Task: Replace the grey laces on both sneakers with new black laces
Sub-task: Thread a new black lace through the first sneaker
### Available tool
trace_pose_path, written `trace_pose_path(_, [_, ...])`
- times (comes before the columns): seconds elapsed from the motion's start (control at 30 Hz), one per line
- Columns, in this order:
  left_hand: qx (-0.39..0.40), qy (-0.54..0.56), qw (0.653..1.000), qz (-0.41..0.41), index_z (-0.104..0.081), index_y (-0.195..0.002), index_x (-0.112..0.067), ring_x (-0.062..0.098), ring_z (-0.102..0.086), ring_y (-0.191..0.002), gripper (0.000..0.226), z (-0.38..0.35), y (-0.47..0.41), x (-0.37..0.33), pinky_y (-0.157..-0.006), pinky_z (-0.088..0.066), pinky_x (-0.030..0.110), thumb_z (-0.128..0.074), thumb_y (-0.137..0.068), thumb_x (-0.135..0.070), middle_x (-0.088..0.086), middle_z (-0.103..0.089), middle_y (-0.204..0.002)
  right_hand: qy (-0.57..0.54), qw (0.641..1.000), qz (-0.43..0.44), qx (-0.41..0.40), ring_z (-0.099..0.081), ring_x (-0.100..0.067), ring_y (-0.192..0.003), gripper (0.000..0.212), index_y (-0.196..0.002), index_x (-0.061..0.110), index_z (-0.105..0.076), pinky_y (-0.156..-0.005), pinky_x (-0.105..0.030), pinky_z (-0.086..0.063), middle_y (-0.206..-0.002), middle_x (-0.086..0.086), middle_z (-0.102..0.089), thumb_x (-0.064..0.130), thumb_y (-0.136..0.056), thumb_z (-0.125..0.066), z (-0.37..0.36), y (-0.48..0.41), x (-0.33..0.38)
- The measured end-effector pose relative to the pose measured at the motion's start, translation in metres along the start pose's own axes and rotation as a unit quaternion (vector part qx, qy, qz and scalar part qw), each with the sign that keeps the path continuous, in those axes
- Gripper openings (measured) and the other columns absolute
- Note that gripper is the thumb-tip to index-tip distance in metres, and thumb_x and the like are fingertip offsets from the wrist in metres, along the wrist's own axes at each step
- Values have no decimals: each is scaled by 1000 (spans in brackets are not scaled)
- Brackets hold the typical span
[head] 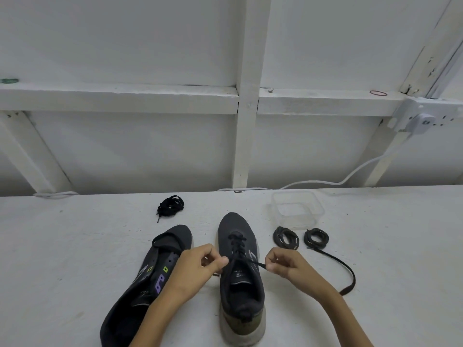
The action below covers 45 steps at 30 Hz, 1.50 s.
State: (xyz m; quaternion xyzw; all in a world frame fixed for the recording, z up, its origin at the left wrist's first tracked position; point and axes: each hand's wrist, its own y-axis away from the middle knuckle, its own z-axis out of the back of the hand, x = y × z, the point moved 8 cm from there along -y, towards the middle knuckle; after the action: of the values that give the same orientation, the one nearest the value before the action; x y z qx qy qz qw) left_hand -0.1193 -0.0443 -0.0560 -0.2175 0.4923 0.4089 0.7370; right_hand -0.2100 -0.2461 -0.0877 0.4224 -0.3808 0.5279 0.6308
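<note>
Two dark sneakers lie on the white table. The right sneaker (240, 284) stands upright, toe away from me, with a black lace (236, 242) threaded through its eyelets. My left hand (200, 267) pinches one lace end at the top eyelets. My right hand (283, 264) pinches the other end, which trails right along the table (348, 271). The left sneaker (150, 279) lies tilted, unlaced, its tongue folded forward. A bundled black lace (170, 206) sits behind it. Two coiled grey laces (286, 237) (316, 237) lie to the right.
A clear plastic container (298, 209) stands behind the coiled laces. A white cable (325, 182) runs along the table's back edge to a wall socket (421, 118). White wooden wall framing (246, 101) rises behind the table.
</note>
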Motion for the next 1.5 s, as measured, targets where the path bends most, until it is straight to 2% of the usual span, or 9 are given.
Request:
trace_pose_path(0.13, [-48, 165, 984, 55, -59, -63, -8, 24, -70, -80, 39, 24, 11, 6, -83, -59, 39, -75, -79, -39, 5, -66, -66, -78, 995, -37, 55, -39, -9, -54, 20, -71, 14, -61, -55, -17, -32, -60, 1, -47, 28, -79, -74, 5, 13, 2])
trace_pose_path(0.23, [-73, 308, 946, 69, -51, -66, -4, 25, -62, -87, 35, 33, 13, -2, -89, -57, 37, -62, -91, -27, 5, -59, -69, -141, 985, 5, 97, -43, -15, -58, 26, -70, 14, -61, -61, -19, -37, -64, -5, -49, 34, -80, -73, 9, 22, 20])
trace_pose_path(0.47, [-3, 512, 858, 47, -62, -86, 0, 30, -66, -110, 19, 29, 10, -50, -88, -57, 38, -52, -90, -16, 23, -68, -113, -336, 933, 117, 50, -53, -23, -76, 20, -82, 6, -64, -77, -31, -44, -89, -6, -54, 25, -87, -67, 14, 13, 64])
trace_pose_path(0.6, [8, 497, 867, 9, -74, -96, -1, 29, -65, -113, 25, 26, 5, -66, -94, -54, 37, -60, -85, -19, 19, -68, -117, -304, 941, 142, -41, -58, -14, -90, 23, -76, 4, -69, -78, -23, -46, -100, -2, -61, 25, -82, -63, 18, 7, 94])
trace_pose_path(0.73, [-5, 458, 889, -3, -78, -83, -8, 24, -68, -96, 26, 20, 5, -78, -90, -56, 33, -67, -76, -30, 12, -73, -98, -277, 948, 145, -58, -58, -13, -90, 25, -70, 12, -71, -78, -26, -43, -97, 0, -64, 35, -78, -71, 11, 6, 124])
trace_pose_path(0.83, [-10, 421, 907, -18, -78, -79, -11, 21, -67, -87, 24, 17, 5, -86, -88, -56, 32, -66, -76, -32, 9, -71, -86, -280, 946, 155, -50, -61, -15, -93, 27, -80, 7, -74, -86, -28, -49, -97, -2, -66, 34, -84, -71, 5, 8, 142])
trace_pose_path(1.07, [-14, 365, 930, -34, -75, -92, -9, 15, -65, -79, 29, 12, 6, -91, -85, -54, 33, -69, -76, -32, 11, -71, -89, -262, 954, 143, -38, -64, -28, -108, 26, -106, -2, -71, -104, -45, -47, -115, -16, -62, 18, -92, -61, 0, 4, 147])
trace_pose_path(1.3, [-14, 330, 944, -23, -76, -97, -20, 11, -41, -61, 22, 8, 8, -86, -62, -41, 22, -64, -83, -33, 6, -50, -71, -264, 953, 143, -41, -63, -22, -110, 26, -113, -2, -69, -92, -29, -50, -114, -9, -62, 7, -94, -54, -4, 3, 139])
trace_pose_path(1.5, [-20, 365, 930, -29, -73, -110, -18, 11, -51, -67, 29, 7, 8, -86, -70, -47, 24, -60, -85, -23, 4, -61, -79, -314, 937, 151, -43, -66, -21, -94, 25, -110, -8, -67, -87, -28, -52, -101, -10, -61, 4, -91, -56, -13, 4, 139])
